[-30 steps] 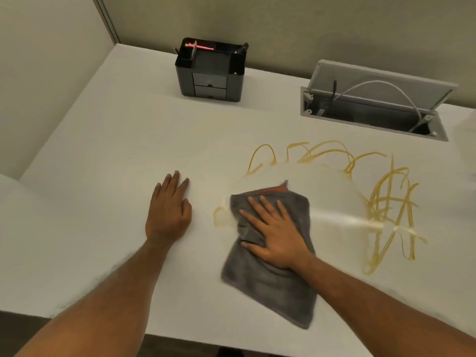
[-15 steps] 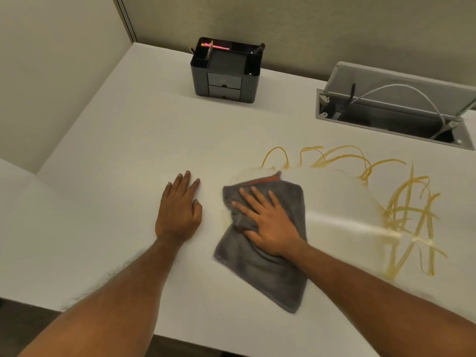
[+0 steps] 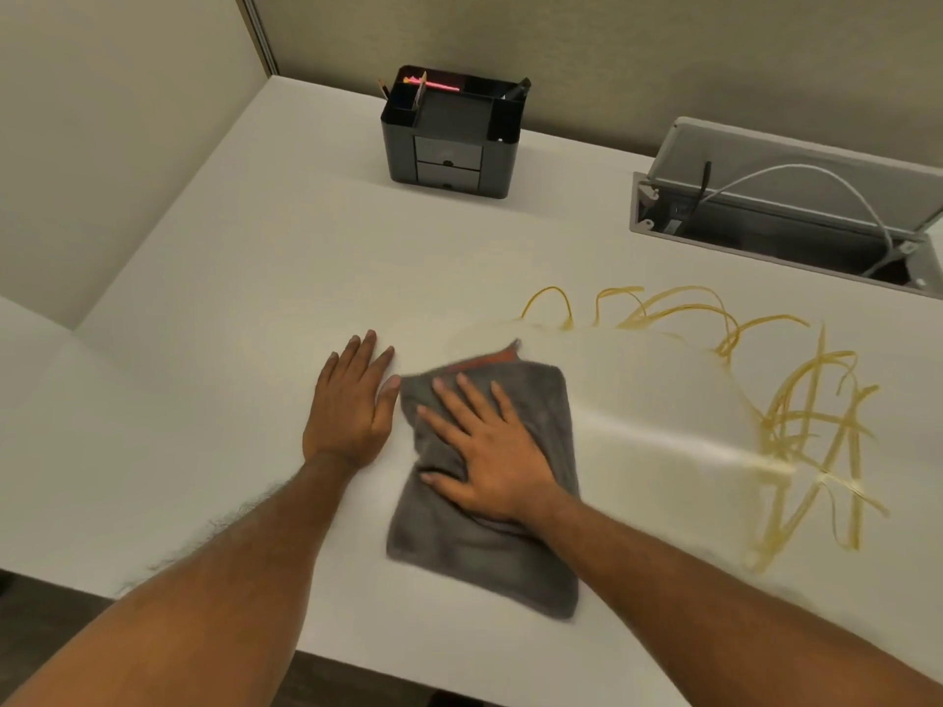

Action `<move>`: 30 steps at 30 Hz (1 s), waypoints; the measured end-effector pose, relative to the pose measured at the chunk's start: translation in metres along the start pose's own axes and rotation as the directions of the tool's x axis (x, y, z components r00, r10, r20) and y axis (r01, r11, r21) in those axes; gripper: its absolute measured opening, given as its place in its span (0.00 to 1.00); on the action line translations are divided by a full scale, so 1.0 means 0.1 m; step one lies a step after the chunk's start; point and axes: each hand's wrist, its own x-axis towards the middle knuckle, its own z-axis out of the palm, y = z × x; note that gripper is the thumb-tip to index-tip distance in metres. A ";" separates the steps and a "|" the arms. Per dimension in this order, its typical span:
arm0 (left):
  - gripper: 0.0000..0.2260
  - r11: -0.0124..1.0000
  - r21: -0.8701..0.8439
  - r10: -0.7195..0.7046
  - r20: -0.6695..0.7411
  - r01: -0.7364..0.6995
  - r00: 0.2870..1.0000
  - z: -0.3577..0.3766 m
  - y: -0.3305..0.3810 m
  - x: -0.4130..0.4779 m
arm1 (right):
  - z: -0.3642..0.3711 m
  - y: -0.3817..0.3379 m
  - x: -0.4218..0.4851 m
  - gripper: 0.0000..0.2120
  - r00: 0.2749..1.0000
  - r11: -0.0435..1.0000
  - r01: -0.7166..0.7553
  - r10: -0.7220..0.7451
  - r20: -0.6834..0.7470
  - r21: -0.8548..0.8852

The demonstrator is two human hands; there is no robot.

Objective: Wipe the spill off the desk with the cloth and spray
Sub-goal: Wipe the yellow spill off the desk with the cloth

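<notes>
The left hand (image 3: 352,405) lies flat on the table (image 3: 255,298), fingers straight and close together, just beside the grey cloth (image 3: 485,553). The right hand (image 3: 490,451) presses it down, fingers spread. The cloth looks soft and limp, so a flat palm mid-cloth should steer it. Yellow spill streaks (image 3: 811,415) lie rightward.

A: Where can a hand pass on this surface (image 3: 229,308)?

B: To the right of the cloth (image 3: 485,558), the way is open up to the yellow streaks (image 3: 806,431). The wide band between the cloth and the far edge is open too.

A: And what stands in the way?

B: The left hand (image 3: 352,405) lies flat just beside the cloth's left edge. At the far edge stands a black organizer (image 3: 449,140), and at far right a cable hatch (image 3: 765,216) with raised lid. Wall panels (image 3: 102,145) close the left and far sides.
</notes>
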 end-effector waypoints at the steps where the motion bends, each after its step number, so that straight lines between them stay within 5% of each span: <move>1: 0.29 1.000 -0.003 -0.003 -0.001 0.003 1.000 -0.01 0.00 0.00 | 0.01 0.08 -0.14 0.36 1.000 1.000 0.026 -0.026 0.001 0.017; 7: 0.28 1.000 0.006 -0.015 -0.007 0.015 1.000 -0.01 0.02 -0.01 | -0.15 0.72 0.00 0.38 0.992 0.992 -0.128 0.127 0.003 0.014; 12: 0.28 1.000 -0.005 -0.023 -0.015 0.023 1.000 0.01 0.01 0.00 | -0.14 0.28 0.64 0.44 0.935 0.935 -0.354 0.355 0.010 -0.020; 16: 0.30 0.993 -0.111 -0.032 -0.018 0.030 0.999 -0.03 0.02 0.00 | -0.06 -0.07 0.43 0.37 0.986 0.986 -0.166 0.166 -0.005 0.011; 20: 0.31 0.988 -0.148 -0.043 -0.038 0.037 0.998 -0.05 0.02 -0.01 | -0.03 0.31 -0.06 0.31 1.000 0.997 0.019 -0.019 0.001 0.073; 25: 0.31 0.993 -0.115 -0.030 -0.052 0.024 0.998 0.00 0.02 -0.01 | -0.19 0.75 0.20 0.34 0.989 0.987 -0.144 0.145 -0.011 0.075; 30: 0.32 0.994 -0.111 -0.022 -0.060 0.015 0.998 0.02 -0.01 0.01 | -0.15 0.20 0.71 0.42 0.973 0.973 -0.228 0.229 0.011 -0.024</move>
